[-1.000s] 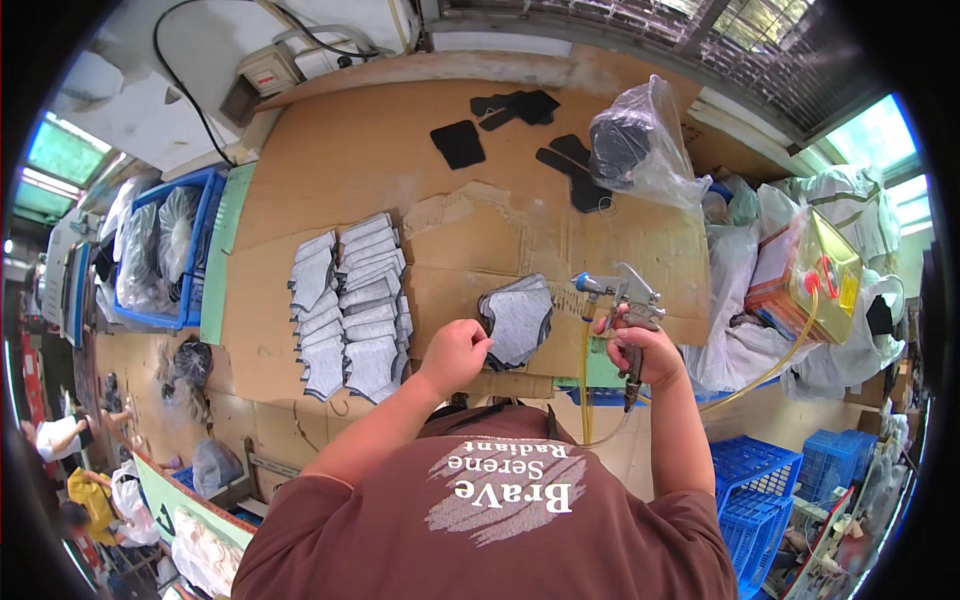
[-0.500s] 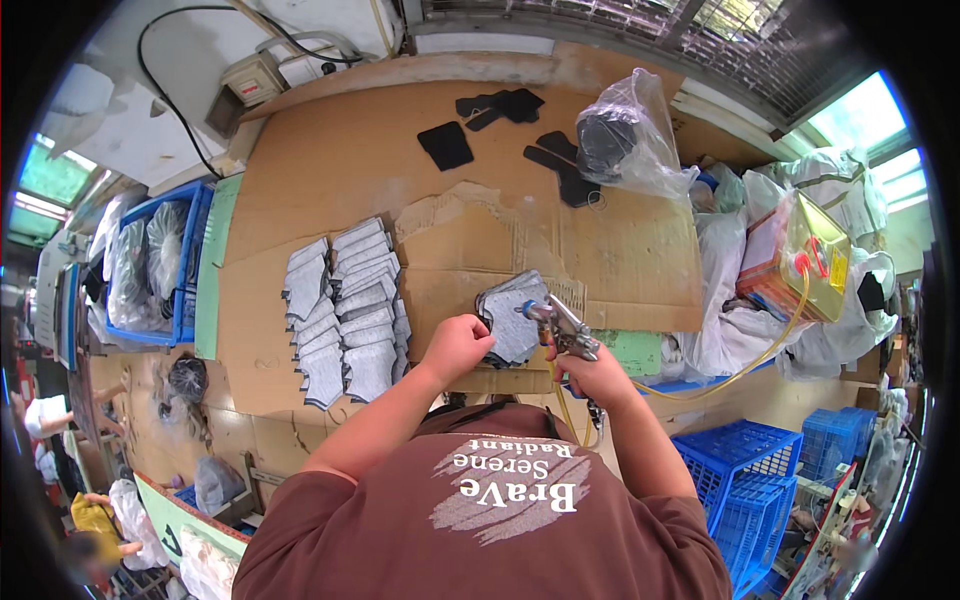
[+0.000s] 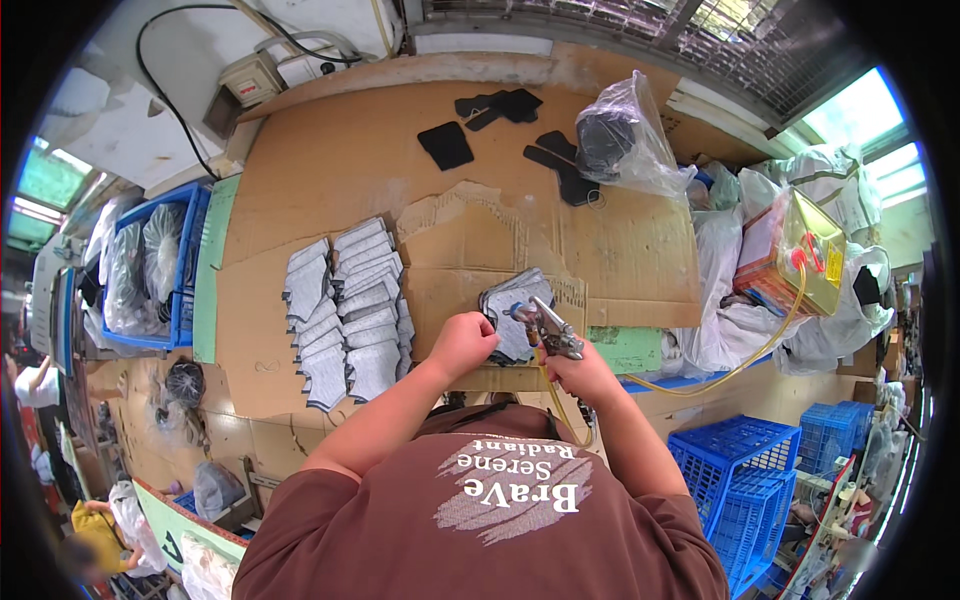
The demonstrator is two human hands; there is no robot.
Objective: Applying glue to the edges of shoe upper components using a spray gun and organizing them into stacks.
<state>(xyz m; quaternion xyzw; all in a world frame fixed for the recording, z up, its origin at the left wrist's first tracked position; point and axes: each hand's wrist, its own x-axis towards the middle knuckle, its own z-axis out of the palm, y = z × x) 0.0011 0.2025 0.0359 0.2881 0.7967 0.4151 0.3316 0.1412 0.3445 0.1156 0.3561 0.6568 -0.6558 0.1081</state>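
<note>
My right hand (image 3: 580, 372) is wrapped round the handle of a metal spray gun (image 3: 553, 335), whose blue-tipped nozzle points left over a small stack of grey cut pieces (image 3: 515, 290) with dark edges. At the left edge of that stack my left hand (image 3: 466, 342) is closed, its fingers curled together; whether a piece's edge is pinched in them is hidden. Further left lie two overlapping rows of the same grey pieces (image 3: 322, 372) on the cardboard-covered table (image 3: 450, 220). A yellow hose (image 3: 690, 391) trails from the right toward the gun.
Black flat pieces (image 3: 446, 146) and a clear plastic bag (image 3: 640, 120) with dark contents lie at the table's far side. A rectangular can (image 3: 818, 260) with the hose stands right. Blue crates (image 3: 735, 445) sit lower right; a blue bin (image 3: 185, 290) of bags stands left.
The spray gun in my right hand has shifted slightly left and down over the stack. My left hand has moved only a little, staying closed by the stack's left edge.
</note>
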